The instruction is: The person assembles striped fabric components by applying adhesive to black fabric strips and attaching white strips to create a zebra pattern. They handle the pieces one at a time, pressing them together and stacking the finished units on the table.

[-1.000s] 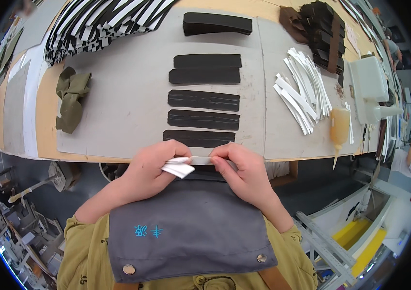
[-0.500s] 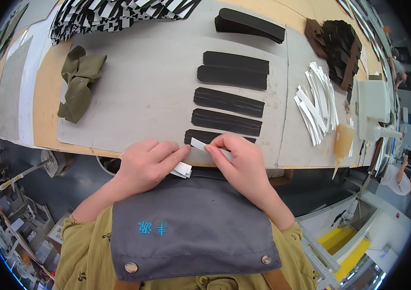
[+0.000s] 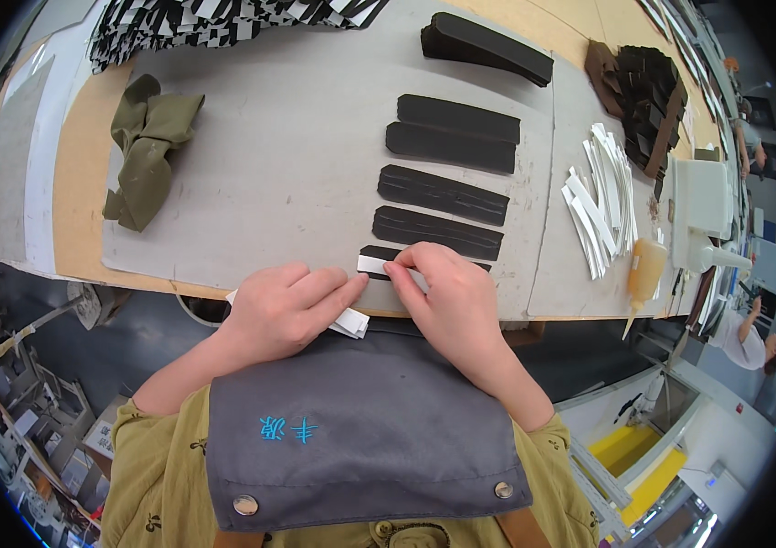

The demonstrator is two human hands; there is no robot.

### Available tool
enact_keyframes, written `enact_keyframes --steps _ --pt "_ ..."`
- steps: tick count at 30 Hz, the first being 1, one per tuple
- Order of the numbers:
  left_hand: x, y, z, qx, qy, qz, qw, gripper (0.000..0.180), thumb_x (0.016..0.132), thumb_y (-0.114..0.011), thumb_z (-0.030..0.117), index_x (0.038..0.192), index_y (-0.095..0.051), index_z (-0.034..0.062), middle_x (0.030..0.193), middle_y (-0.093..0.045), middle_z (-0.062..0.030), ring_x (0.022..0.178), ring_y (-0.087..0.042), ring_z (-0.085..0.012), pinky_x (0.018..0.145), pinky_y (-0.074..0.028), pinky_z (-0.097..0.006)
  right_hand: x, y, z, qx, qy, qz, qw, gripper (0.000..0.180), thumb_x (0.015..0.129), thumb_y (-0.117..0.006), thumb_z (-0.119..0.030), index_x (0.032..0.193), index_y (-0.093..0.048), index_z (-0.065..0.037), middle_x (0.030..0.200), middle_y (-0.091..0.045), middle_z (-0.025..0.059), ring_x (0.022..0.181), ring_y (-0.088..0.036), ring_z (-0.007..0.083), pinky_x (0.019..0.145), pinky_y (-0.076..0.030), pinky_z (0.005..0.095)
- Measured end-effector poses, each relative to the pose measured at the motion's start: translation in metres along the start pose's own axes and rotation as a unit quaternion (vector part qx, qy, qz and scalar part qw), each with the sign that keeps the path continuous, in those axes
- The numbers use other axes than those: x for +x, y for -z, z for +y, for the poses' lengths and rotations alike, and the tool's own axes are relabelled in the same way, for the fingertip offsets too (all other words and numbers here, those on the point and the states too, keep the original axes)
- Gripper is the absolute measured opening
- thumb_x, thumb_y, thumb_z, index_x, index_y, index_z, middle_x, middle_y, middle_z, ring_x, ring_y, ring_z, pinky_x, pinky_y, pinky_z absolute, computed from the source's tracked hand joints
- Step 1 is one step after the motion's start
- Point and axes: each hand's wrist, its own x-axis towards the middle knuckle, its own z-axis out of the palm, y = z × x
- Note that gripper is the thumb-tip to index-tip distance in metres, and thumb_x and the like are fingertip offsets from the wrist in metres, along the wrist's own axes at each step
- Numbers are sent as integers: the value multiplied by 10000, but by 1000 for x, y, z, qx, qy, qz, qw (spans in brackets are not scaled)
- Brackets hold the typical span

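My right hand pinches a white strip between thumb and forefinger. That strip lies along the nearest black strip, at the front edge of the table, and my right hand covers much of both. My left hand is closed over a bundle of white strips whose ends stick out below its fingers. Its forefinger tip is close to the left end of the pinched strip. Farther up lie more black strips with lines along their middles, then a plain black pair side by side.
A black stack stands at the back. To the right are loose white strips, an amber squeeze bottle, a white container and a dark brown bundle. Olive folded material lies left, black-and-white strips behind.
The white strip in my right hand has gone from slanting above the nearest black strip to lying along it. My left hand keeps its bundle, and the view has shifted slightly.
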Motion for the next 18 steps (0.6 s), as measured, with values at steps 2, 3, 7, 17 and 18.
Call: enact_keyframes --steps 2,3,7,17,18 --pt "0 0 -1 -2 -1 2 1000 392 712 -746 105 1101 -796 123 880 -650 52 607 -523 -112 509 -432 -273 0 1 0 3 -5 5 1000 133 955 -727 -159 918 -691 -37 825 -693 101 725 -676 292 639 -515 377" --pt "0 0 0 -2 0 0 1000 390 715 -747 105 1102 -795 122 880 -649 51 609 -524 -112 510 -432 -272 0 1 0 5 -8 8 1000 132 954 -728 -158 915 -692 -37 823 -694 101 725 -677 293 639 -515 378" --pt "0 1 0 -1 -1 -4 1000 374 732 -756 103 1103 -795 124 883 -649 49 610 -523 -113 513 -433 -270 0 -1 0 -4 0 15 1000 139 959 -721 -180 909 -687 -55 806 -690 84 700 -674 280 614 -512 377" --pt "5 -1 3 -12 37 -5 999 367 764 -794 86 1130 -789 101 887 -652 8 666 -600 -149 558 -482 -290 -1 -2 2 -7 4 16 1000 169 974 -699 -229 899 -664 -81 802 -688 56 681 -673 268 584 -512 379" --pt "5 -1 4 -14 41 -5 999 374 760 -798 83 1134 -789 98 888 -652 3 666 -601 -157 560 -483 -295 -1 -1 2 -1 -5 11 1000 175 975 -699 -234 903 -664 -78 808 -690 60 695 -677 275 598 -517 384"
